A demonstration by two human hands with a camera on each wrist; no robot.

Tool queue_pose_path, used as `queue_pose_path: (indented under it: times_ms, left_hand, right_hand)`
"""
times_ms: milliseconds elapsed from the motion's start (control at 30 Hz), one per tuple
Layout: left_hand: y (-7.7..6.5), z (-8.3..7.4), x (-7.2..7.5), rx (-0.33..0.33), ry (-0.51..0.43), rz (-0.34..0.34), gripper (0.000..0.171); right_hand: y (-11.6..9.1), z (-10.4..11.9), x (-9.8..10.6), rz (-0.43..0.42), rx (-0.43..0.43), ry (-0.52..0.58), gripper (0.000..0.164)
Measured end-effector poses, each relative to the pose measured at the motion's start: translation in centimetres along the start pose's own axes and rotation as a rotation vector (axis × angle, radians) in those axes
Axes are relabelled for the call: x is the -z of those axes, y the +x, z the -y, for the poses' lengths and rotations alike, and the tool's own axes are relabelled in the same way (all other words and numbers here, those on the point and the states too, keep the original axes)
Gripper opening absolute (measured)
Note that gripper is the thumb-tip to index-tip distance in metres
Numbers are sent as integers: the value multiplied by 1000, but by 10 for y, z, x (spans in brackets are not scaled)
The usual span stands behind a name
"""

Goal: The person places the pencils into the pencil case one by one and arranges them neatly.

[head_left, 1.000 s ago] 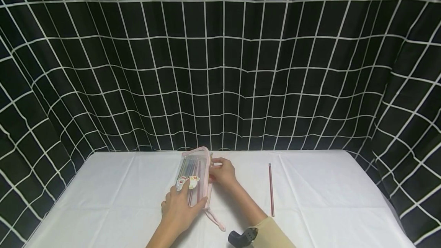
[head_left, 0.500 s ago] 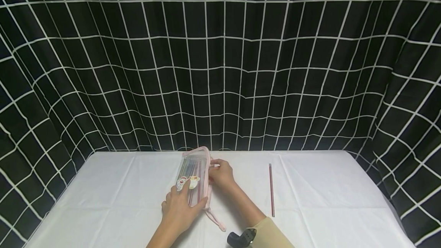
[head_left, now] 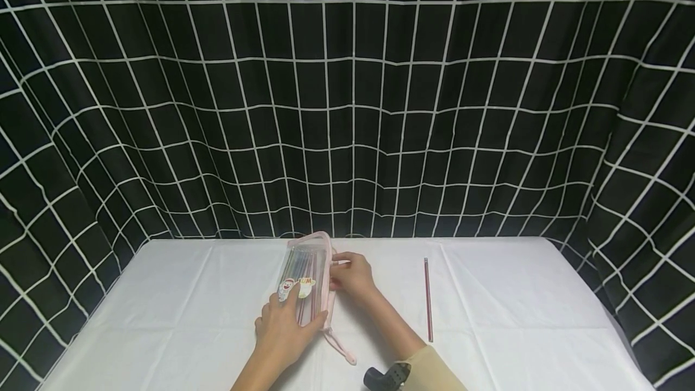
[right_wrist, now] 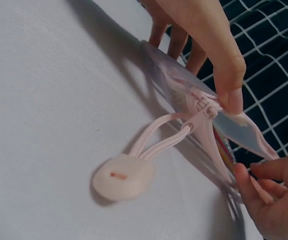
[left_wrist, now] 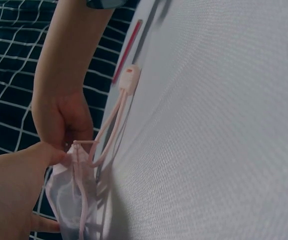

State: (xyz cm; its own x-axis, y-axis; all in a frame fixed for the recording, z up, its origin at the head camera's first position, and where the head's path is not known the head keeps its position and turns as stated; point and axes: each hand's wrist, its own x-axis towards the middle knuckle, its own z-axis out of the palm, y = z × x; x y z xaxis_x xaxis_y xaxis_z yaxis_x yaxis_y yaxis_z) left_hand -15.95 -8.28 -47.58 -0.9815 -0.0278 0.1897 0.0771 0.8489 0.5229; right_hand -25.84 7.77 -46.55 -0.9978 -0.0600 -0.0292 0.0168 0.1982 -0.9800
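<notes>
A clear pencil case (head_left: 320,264) with pink edging and a cartoon sticker lies at a slant near the table's centre. Several pencils show through its transparent face. My left hand (head_left: 282,327) grips its near end, thumb on the pink zipper edge and fingers over the sticker side. At the right-hand edge, my right hand (head_left: 353,275) pinches the lip of the open zipper; colored pencil shafts show in the gap in the right wrist view. The zipper pull (right_wrist: 201,117) hangs by the left thumb, its pink cord loop (right_wrist: 153,131) ending in a pale tag (right_wrist: 121,176).
A single dark red pencil (head_left: 428,300) lies on the white tablecloth (head_left: 516,300) to the right of my right forearm. Behind the table hangs a black curtain (head_left: 369,119) with a white grid, which also runs along both sides.
The pencil end that stuck out above my right fingers a second ago is out of sight at the case's edge. My left hand and the case have hardly moved.
</notes>
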Motion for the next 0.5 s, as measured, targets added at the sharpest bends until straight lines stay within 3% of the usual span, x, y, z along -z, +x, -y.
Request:
queue_pose_path:
  times_ms: [233,500]
  left_hand:
    - [0,1,-1,3,1,8,83]
    - [1,0,-1,10,3,6,83]
  right_hand:
    - [-5,-2,5,13,-14,106,39]
    - [-9,-4,11,-2,-24,143,40]
